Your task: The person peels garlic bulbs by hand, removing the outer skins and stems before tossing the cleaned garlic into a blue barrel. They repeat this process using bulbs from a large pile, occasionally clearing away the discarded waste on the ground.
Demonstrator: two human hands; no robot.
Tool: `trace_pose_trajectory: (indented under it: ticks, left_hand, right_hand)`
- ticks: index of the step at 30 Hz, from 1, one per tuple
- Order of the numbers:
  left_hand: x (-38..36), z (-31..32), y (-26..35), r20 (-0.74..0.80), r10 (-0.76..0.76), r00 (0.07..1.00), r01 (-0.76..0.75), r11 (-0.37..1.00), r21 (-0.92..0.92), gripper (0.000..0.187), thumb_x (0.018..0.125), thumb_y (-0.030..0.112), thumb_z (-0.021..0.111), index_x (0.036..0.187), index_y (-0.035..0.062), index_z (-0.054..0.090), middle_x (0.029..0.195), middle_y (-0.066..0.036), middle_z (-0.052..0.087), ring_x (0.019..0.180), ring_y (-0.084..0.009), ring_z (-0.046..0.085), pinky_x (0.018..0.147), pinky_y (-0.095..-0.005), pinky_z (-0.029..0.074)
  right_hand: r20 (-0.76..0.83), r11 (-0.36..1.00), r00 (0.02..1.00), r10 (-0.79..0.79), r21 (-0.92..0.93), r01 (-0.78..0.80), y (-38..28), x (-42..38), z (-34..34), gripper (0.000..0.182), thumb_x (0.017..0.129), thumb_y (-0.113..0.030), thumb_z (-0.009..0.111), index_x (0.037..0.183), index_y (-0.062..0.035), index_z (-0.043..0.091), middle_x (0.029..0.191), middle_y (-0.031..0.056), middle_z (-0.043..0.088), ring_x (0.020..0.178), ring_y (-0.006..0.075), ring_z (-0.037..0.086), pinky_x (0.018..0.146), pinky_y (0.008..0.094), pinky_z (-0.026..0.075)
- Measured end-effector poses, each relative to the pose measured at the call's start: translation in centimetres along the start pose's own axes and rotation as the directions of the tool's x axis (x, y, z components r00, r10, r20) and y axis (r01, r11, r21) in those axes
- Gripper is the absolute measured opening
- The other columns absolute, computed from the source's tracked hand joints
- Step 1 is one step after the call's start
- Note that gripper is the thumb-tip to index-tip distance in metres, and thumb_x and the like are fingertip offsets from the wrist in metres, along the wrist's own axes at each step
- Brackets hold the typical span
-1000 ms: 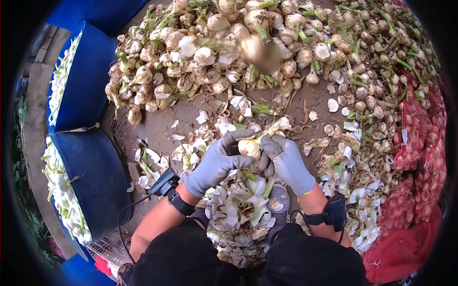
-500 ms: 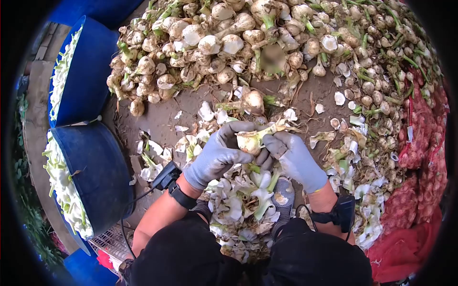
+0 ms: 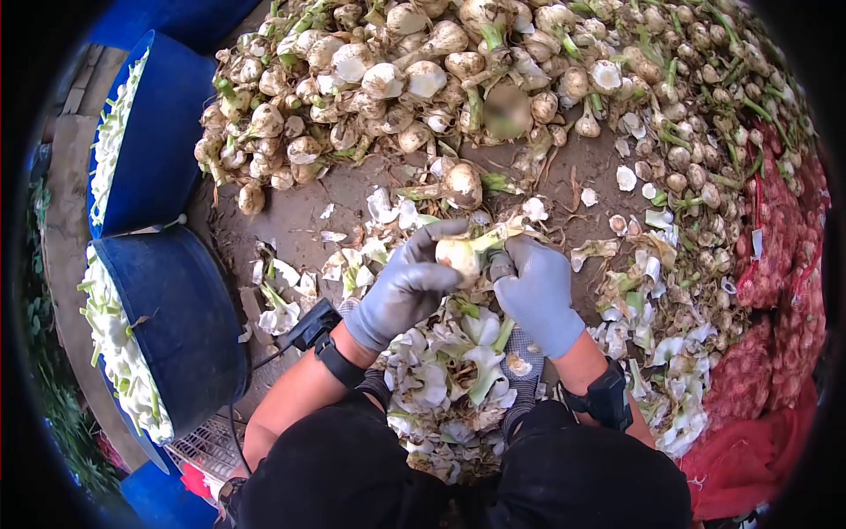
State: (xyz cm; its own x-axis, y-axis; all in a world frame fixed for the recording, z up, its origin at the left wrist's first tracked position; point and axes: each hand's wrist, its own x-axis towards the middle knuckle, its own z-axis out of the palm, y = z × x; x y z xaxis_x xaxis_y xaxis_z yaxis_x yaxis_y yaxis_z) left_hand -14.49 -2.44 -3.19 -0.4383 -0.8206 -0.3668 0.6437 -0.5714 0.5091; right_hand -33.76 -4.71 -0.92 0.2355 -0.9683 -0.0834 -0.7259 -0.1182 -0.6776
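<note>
A pale garlic bulb point(image 3: 458, 257) with a green stem point(image 3: 498, 236) is held in front of me, its stem pointing right. My left hand point(image 3: 407, 291), in a grey glove with dirty fingertips, curls its thumb and fingers around the bulb. My right hand point(image 3: 538, 291), gloved alike, is closed at the stem side of the bulb; its fingertips are partly hidden. Just beyond my hands, another unpeeled garlic bulb point(image 3: 463, 185) lies on the ground. Below, white and green peeled skins point(image 3: 441, 379) are heaped between my feet.
A big pile of unpeeled garlic bulbs point(image 3: 352, 97) spreads across the far side and right. Two blue tubs point(image 3: 181, 322) on the left hold white pieces with green stems. Red mesh sacks point(image 3: 784, 291) lie at the right. Loose skins point(image 3: 665, 370) are scattered around.
My right hand has turned and shifted slightly left and down beside the bulb. The bulb has tilted a little and stays in my left hand.
</note>
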Motion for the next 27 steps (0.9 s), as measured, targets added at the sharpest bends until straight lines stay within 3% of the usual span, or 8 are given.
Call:
trace_pose_trajectory:
  ticks: [3,5,12,14,17,21,23,27]
  left_hand:
    - [-0.2,0.1,0.7,-0.103,-0.03,0.994,-0.001,0.959,-0.285,0.064,0.079,-0.004,0.064,0.139,0.0032,0.041,0.112,-0.009,0.063,0.092,-0.0197,0.066,0.088,-0.0295,0.052]
    - [-0.1,0.5,0.7,-0.147,-0.024,0.989,-0.018,0.961,-0.275,0.068,0.08,-0.003,0.067,0.141,0.0042,0.039,0.119,-0.009,0.061,0.1,-0.0183,0.064,0.09,-0.0293,0.051]
    - [-0.6,1.0,1.5,-0.138,-0.043,0.99,0.08,0.957,0.277,0.06,0.092,0.015,0.064,0.143,0.0067,0.035,0.105,-0.003,0.062,0.073,-0.0118,0.06,0.058,-0.0222,0.046]
    - [-0.6,0.8,1.2,-0.071,-0.053,0.996,0.065,0.98,0.186,0.057,0.096,0.028,0.056,0.144,0.008,0.034,0.097,-0.002,0.06,0.062,-0.01,0.053,0.051,-0.0219,0.039]
    - [-0.2,2.2,1.3,-0.068,-0.012,0.998,0.03,0.96,0.277,0.07,0.098,0.06,0.036,0.148,0.0121,0.03,0.085,0.0,0.055,0.046,-0.0079,0.04,0.044,-0.0223,0.028]
    - [-0.1,2.6,2.5,-0.075,-0.048,0.996,0.07,0.941,0.331,0.074,0.096,0.053,0.05,0.15,0.0104,0.025,0.103,-0.004,0.06,0.058,-0.0083,0.054,0.045,-0.0211,0.036]
    - [-0.4,3.9,2.5,-0.14,0.0,0.99,0.083,0.807,0.585,0.072,0.094,0.041,0.058,0.149,0.0077,0.027,0.105,-0.007,0.062,0.079,-0.0128,0.064,0.059,-0.0245,0.05]
    - [-0.7,-0.9,-0.3,-0.069,0.203,0.977,-0.05,0.53,0.847,0.062,0.096,0.035,0.055,0.142,-0.0011,0.035,0.101,-0.01,0.063,0.091,-0.0193,0.064,0.086,-0.03,0.049]
  right_hand:
    - [-0.104,0.984,0.979,-0.176,-0.006,0.176,0.2,0.0,0.5,0.012,0.082,-0.012,0.062,0.078,-0.0009,0.062,0.07,0.0148,0.062,0.064,0.0335,0.062,0.058,0.0402,0.048]
    - [0.051,0.744,0.994,0.092,0.66,-0.102,0.0,0.2,1.1,0.015,0.085,-0.015,0.066,0.081,-0.0006,0.062,0.067,0.01,0.06,0.062,0.0243,0.061,0.059,0.0372,0.048]
    - [0.463,0.528,0.814,0.35,0.621,-0.58,0.0,0.8,0.0,0.021,0.086,-0.015,0.066,0.079,0.0044,0.062,0.074,0.0106,0.062,0.068,0.0255,0.061,0.062,0.0359,0.048]
    - [0.0,0.979,0.994,-0.114,0.172,0.112,0.8,0.4,0.3,0.02,0.084,-0.015,0.064,0.086,0.0054,0.064,0.076,0.0121,0.063,0.069,0.0327,0.06,0.063,0.0412,0.049]
    - [-0.146,0.944,0.942,-0.302,-0.182,0.274,0.3,0.3,0.1,0.023,0.082,-0.014,0.063,0.098,0.0036,0.065,0.076,0.0129,0.063,0.071,0.0389,0.059,0.069,0.0472,0.05]
    - [-0.221,0.916,0.956,-0.195,0.307,0.258,1.0,0.3,2.3,0.024,0.085,-0.012,0.061,0.105,0.0016,0.064,0.079,0.0127,0.065,0.07,0.032,0.062,0.069,0.041,0.052]
    - [0.316,0.596,0.933,0.174,0.72,-0.356,-0.2,-0.1,1.2,0.02,0.088,-0.01,0.06,0.103,0.0021,0.065,0.082,0.013,0.067,0.068,0.023,0.063,0.066,0.0333,0.051]
    - [0.407,0.696,0.861,0.305,0.522,-0.494,1.4,-0.6,2.6,0.018,0.089,-0.004,0.061,0.105,0.0016,0.066,0.086,0.0075,0.069,0.071,0.0128,0.062,0.065,0.0279,0.05]
